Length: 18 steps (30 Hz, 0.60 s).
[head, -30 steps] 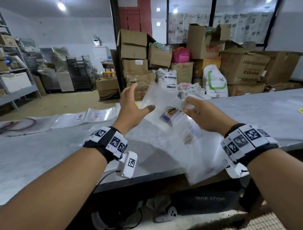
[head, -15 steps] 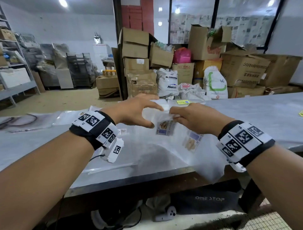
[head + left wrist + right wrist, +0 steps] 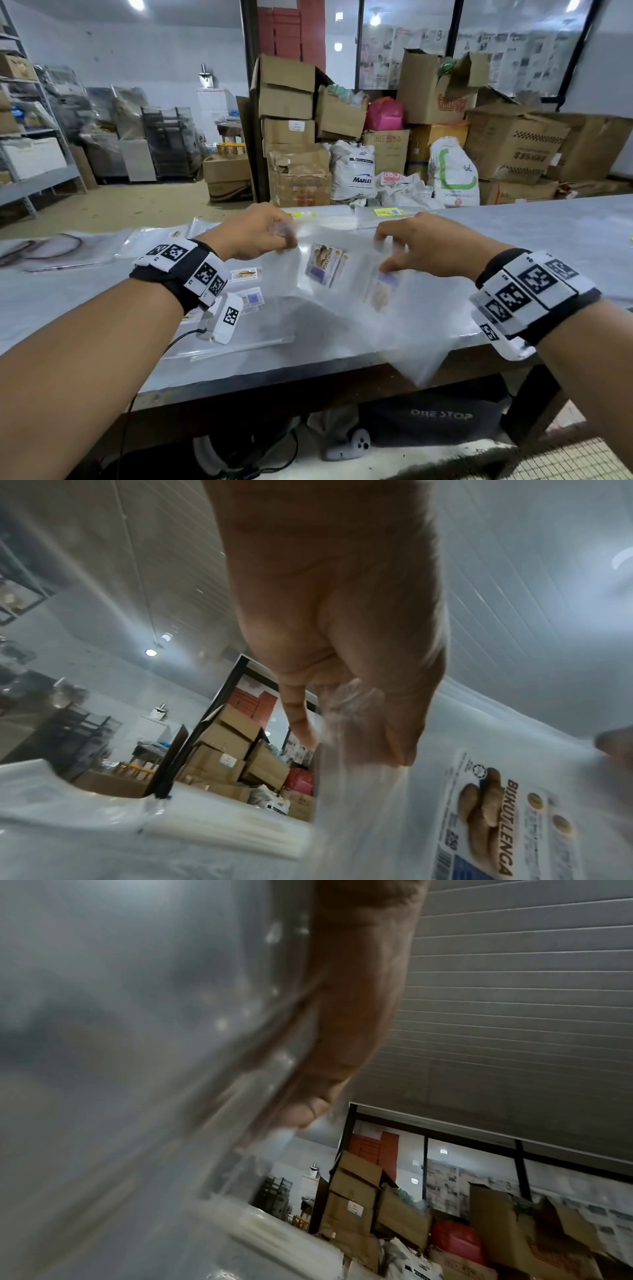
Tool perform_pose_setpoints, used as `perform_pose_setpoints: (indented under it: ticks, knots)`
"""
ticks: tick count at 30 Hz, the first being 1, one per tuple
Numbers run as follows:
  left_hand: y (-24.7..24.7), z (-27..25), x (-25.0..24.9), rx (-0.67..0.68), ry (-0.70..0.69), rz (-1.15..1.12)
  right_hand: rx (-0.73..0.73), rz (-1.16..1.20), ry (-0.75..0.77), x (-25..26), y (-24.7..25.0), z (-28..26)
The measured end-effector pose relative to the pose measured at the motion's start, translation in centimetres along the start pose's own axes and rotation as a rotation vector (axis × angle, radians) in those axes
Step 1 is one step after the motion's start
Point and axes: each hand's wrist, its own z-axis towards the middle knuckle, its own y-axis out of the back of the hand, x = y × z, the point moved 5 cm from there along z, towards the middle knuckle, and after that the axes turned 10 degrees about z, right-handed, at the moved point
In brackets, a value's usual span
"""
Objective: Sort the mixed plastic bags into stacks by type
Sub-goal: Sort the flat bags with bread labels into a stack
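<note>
Grey table point(image 3: 565, 246) before stacked cardboard boxes point(image 3: 287, 102)

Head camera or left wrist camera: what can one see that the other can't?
Only the head view shows both hands, the left hand and right hand, each pinching a top corner of the clear bag, plus the metal table and other bags lying on it. Only the left wrist view shows the label's words, BISKUT LENGA, large enough to read fully. Both show the left hand, the bag, the label and the cardboard boxes.
</note>
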Motion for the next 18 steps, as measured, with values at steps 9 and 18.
perform_pose_setpoints:
  ticks: [9, 18]
  knots:
    - [-1.0, -1.2, 4.5, -0.041, 0.089, -0.155, -0.185, 0.558, -0.190, -5.9, -0.2, -1.3]
    - [-3.3, -2.6, 5.7, -0.239, 0.306, -0.611, -0.607, 1.378, -0.249, -7.9, -5.6, -0.6]
